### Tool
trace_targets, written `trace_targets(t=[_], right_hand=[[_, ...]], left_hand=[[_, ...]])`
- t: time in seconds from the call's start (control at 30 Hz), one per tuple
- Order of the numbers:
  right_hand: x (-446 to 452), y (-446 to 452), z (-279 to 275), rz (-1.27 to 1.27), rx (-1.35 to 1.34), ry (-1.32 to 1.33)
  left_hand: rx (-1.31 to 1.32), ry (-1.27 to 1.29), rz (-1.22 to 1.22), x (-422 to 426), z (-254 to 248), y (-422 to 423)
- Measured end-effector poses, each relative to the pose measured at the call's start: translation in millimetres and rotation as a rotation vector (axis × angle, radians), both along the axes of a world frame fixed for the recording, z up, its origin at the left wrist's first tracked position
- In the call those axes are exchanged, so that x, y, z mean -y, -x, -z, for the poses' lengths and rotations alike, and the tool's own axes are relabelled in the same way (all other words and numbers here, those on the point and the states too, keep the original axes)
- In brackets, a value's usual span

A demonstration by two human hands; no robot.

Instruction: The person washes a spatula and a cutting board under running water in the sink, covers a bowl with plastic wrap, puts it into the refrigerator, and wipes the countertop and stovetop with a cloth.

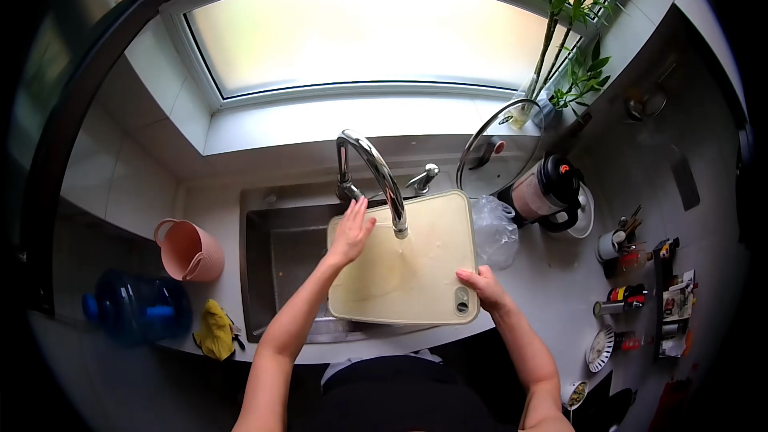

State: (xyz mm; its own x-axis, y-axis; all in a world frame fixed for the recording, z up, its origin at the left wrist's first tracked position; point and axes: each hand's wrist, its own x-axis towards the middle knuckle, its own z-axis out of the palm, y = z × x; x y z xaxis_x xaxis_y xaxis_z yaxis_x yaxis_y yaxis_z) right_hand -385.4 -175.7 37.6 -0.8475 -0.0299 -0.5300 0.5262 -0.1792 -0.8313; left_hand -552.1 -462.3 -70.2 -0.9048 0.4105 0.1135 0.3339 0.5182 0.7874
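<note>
A cream cutting board (408, 272) lies over the right part of the steel sink (276, 260), under the spout of the chrome faucet (376, 162). My right hand (486, 286) grips the board's right edge, thumb on top, close to the oval hole in its corner. The fingers under the board are hidden. Stretched out, the fingers of my left hand (353, 230) reach over the board's upper left part, with the tips beside the faucet base. Whether they touch the faucet's lever I cannot tell. A faint wet patch shows on the board below the spout.
Left of the sink are a pink basket (192, 252), a yellow cloth (214, 330) and a blue water jug (140, 306). To the right stand a clear plastic bag (494, 232), a glass lid (502, 148) and a blender jug (544, 190). Plant stems (552, 40) rise by the window.
</note>
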Motion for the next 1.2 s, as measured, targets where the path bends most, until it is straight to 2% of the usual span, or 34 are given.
trace_targets(t=[0.2, 0.37, 0.43, 0.5, 0.53, 0.6, 0.63, 0.67, 0.77, 0.83, 0.87, 0.97, 1.0, 1.13, 1.2], right_hand=[[30.1, 17.8, 14.5, -0.073, 0.023, 0.016], [41.6, 15.8, 28.2, -0.141, 0.026, -0.008], [42.6, 11.8, 24.3, -0.087, 0.006, 0.009], [39.8, 12.4, 27.4, -0.093, 0.002, 0.005], [39.6, 13.0, 28.8, -0.095, -0.002, 0.005], [42.0, 19.9, 26.7, -0.164, 0.000, -0.021], [43.0, 22.9, 25.7, -0.223, 0.001, -0.047], [43.2, 24.1, 25.9, -0.226, 0.003, -0.049], [39.1, 28.8, 24.2, -0.232, -0.034, -0.101], [37.0, 29.5, 17.0, -0.220, -0.048, -0.103], [36.4, 30.0, 14.1, -0.200, -0.060, -0.102], [40.7, 35.2, 10.6, -0.226, -0.069, -0.111], [41.8, 36.6, 9.9, -0.227, -0.082, -0.113], [28.9, 36.5, 8.0, -0.194, -0.108, -0.125], [20.2, 36.3, 9.6, -0.170, -0.101, -0.091]], left_hand=[[0.050, -0.050, 0.046, -76.2, -34.8, -90.8], [0.092, 0.023, -0.128, -75.2, -0.8, -61.1], [0.126, 0.019, -0.191, -60.1, 12.8, -51.1], [0.323, 0.072, -0.351, -52.0, 20.2, -46.9], [0.324, 0.071, -0.357, -59.1, 20.1, -51.0], [0.130, 0.059, -0.329, -87.1, 14.3, -64.1], [0.200, -0.070, -0.296, -91.2, -23.3, -74.8], [0.155, -0.054, -0.286, -98.8, -1.4, -71.3], [0.131, -0.082, -0.278, -86.9, 3.3, -63.3], [0.357, -0.041, -0.483, -75.6, 13.9, -55.7], [0.356, -0.041, -0.486, -78.7, 13.4, -57.7], [0.134, -0.168, -0.400, -108.0, -4.7, -86.6], [0.134, -0.170, -0.405, -105.3, -5.0, -85.6], [0.244, -0.079, -0.460, -59.6, 41.9, -79.8], [0.420, 0.019, -0.645, -32.7, 79.5, -85.1]])
